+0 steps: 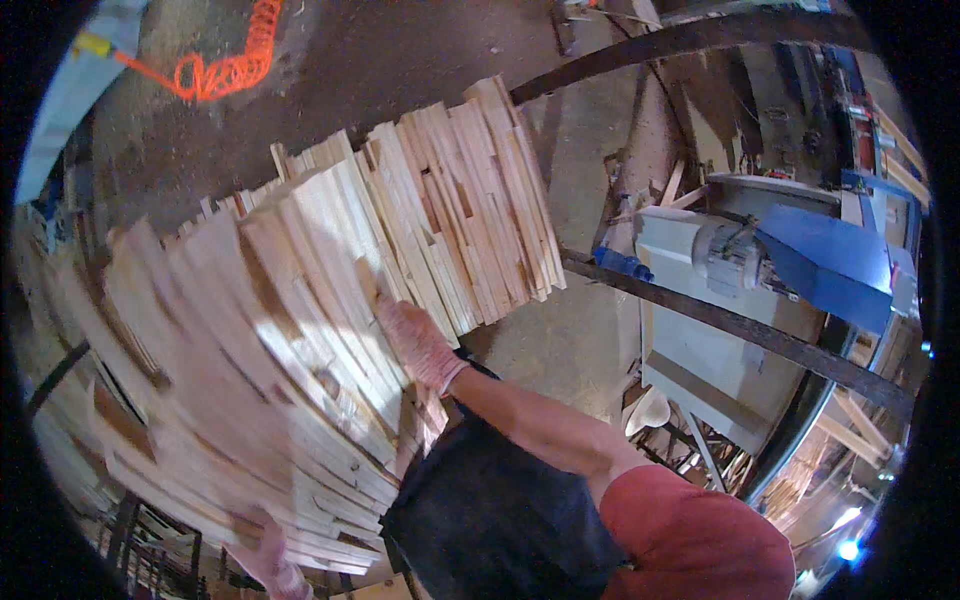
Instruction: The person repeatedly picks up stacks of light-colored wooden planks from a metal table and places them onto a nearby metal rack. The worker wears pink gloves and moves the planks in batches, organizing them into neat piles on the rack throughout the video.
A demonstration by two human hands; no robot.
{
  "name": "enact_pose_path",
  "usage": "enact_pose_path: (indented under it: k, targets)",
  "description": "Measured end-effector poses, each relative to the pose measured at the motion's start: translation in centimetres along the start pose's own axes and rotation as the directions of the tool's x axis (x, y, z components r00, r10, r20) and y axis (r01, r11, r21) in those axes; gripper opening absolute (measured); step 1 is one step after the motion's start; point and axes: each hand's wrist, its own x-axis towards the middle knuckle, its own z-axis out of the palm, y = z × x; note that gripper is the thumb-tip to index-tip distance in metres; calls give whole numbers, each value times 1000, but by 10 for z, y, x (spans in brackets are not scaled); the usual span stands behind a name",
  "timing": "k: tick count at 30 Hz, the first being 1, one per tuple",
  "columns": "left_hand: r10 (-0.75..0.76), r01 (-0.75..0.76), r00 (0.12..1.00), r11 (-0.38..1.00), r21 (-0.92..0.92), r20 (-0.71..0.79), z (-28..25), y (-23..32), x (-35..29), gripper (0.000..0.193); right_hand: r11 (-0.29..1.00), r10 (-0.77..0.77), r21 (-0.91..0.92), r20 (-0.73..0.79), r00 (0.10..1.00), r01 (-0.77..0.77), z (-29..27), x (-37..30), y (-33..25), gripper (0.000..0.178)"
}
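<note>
A broad pile of pale wooden strips (480,210) lies in front of me, the strips side by side and their ends uneven. My right hand (418,345), in a pinkish work glove, is at the near right side of the pile, its fingers closed on a wooden strip (368,278). My left hand (268,562), gloved too, touches the near left edge of the pile. Motion smears it and wood partly covers it, so its fingers do not show clearly. Strips on the left side (190,400) are blurred as well.
Dark metal bars (740,335) run beside and behind the pile. At the right stands a machine with a grey motor (728,256) and blue guard (830,262). An orange coiled air hose (225,75) hangs at the far left. My dark apron (500,510) is close to the strips.
</note>
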Motion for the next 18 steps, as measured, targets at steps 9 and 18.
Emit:
enact_pose_path:
  k: [9, 18]
  targets:
    - [317, -389, 894, 199, 900, 316, -88, 92, -224, 56, 864, -255, 467, 87, 963, 187, -5, -123, -104, 64]
    - [474, -484, 528, -514, 708, 705, -106, 107, -301, 79, 512, -858, -217, -180, 481, 831, -102, -272, -175, 33]
